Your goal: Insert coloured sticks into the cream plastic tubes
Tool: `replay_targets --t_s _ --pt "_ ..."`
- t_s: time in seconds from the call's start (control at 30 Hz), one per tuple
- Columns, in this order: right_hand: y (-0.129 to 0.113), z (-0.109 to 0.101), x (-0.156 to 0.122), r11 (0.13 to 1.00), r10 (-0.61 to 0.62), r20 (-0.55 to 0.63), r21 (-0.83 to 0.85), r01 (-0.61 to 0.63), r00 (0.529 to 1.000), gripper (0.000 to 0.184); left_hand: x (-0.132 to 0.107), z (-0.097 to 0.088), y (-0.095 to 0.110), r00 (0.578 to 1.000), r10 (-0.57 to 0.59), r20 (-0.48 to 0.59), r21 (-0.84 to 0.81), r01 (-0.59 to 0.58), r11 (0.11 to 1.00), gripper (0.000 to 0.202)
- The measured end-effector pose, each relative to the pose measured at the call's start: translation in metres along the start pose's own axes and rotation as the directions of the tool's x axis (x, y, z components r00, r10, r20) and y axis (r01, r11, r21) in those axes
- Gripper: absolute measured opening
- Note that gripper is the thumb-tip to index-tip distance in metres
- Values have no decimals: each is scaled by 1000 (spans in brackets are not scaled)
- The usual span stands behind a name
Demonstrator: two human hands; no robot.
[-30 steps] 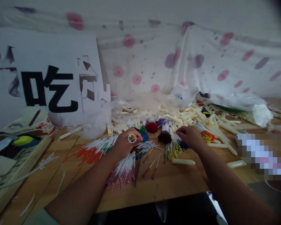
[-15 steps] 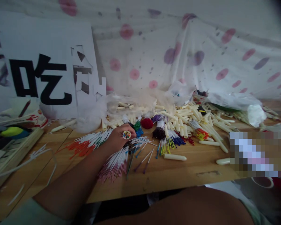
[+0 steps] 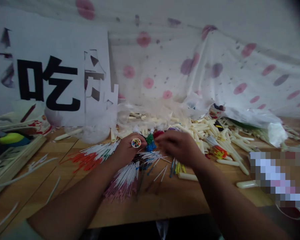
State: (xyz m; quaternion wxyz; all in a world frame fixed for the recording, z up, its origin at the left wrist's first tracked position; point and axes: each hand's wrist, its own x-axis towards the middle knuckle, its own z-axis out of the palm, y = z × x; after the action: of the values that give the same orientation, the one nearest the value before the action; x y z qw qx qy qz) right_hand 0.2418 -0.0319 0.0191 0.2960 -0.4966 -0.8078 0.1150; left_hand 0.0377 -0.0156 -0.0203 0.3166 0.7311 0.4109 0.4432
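My left hand is closed round a small round piece with coloured dots, held above the wooden table. My right hand is blurred by motion and reaches toward that piece, its fingertips close to the left hand; its fingers look curled. Under both hands lie bundles of thin white sticks with coloured tips: pink-tipped ones, red and orange ones, blue ones. A green and blue tuft sits just behind the left hand.
A heap of cream plastic tubes covers the back right. A white sign with black characters leans at the left, over a spotted cloth backdrop. A wooden tray with oddments lies far left. Clear plastic bags lie right.
My right hand, out of view half a second ago, has come back over the table and now reaches left toward the round piece. My left hand has stayed in place.
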Motion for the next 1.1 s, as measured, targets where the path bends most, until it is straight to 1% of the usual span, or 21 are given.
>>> replay_targets --t_s 0.03,0.1,0.17,0.23,0.3,0.4,0.43,0.47,0.53,0.57,0.63,0.7,0.77,0.83,0.87,0.93,0.97,1.03,1.1 --pt "12 2 14 991 105 14 -86 -103 994 19 0 0 1 1000 8 6 11 -8 1000 16" --pt "36 8 39 956 226 34 -200 -215 974 19 1 1 2 999 29 22 39 -30 999 16" --pt "55 17 58 915 307 62 -294 -277 950 19 1 1 2 999 41 29 59 -43 997 16" --pt "65 25 69 879 365 96 -364 -309 926 20 1 0 0 999 47 28 71 -49 996 15" --pt "68 30 73 852 407 133 -412 -323 904 21 1 -1 -3 998 55 33 84 -57 995 12" --pt "65 30 75 822 461 182 -458 -340 869 27 1 -1 -9 994 97 52 105 -102 989 11" --pt "65 30 75 813 477 194 -468 -346 857 29 2 0 -10 989 125 82 118 -134 984 14" --pt "65 29 76 806 491 203 -476 -353 848 29 3 1 -11 979 151 140 139 -170 975 20" --pt "68 29 77 796 508 213 -485 -361 834 29 7 5 -10 942 174 288 216 -241 946 31" --pt "69 29 77 796 511 216 -485 -363 832 29 11 8 -9 922 165 349 264 -266 927 36" --pt "71 31 78 800 508 217 -478 -363 833 29 20 15 -4 893 149 424 342 -311 887 40" --pt "70 33 79 812 494 214 -459 -360 843 30 32 24 2 873 175 455 366 -363 857 40" --pt "65 33 77 828 473 200 -434 -356 858 30 46 31 7 857 211 471 353 -402 844 39" --pt "59 26 71 844 447 174 -408 -349 878 29 56 36 12 850 213 481 347 -408 844 37" --pt "58 19 64 850 433 157 -397 -345 887 27 60 37 15 847 208 489 346 -407 845 35" --pt "62 0 40 857 415 116 -383 -345 902 21 60 35 21 845 209 492 335 -406 850 33" --pt "67 -12 23 854 415 92 -383 -352 905 20 57 33 25 852 217 477 325 -400 857 32" --pt "84 -34 -17 821 456 37 -402 -405 889 20 47 27 31 884 210 418 293 -351 890 32" --pt "104 -49 -57 749 538 -29 -442 -494 842 25 34 23 34 916 177 361 245 -276 929 27"
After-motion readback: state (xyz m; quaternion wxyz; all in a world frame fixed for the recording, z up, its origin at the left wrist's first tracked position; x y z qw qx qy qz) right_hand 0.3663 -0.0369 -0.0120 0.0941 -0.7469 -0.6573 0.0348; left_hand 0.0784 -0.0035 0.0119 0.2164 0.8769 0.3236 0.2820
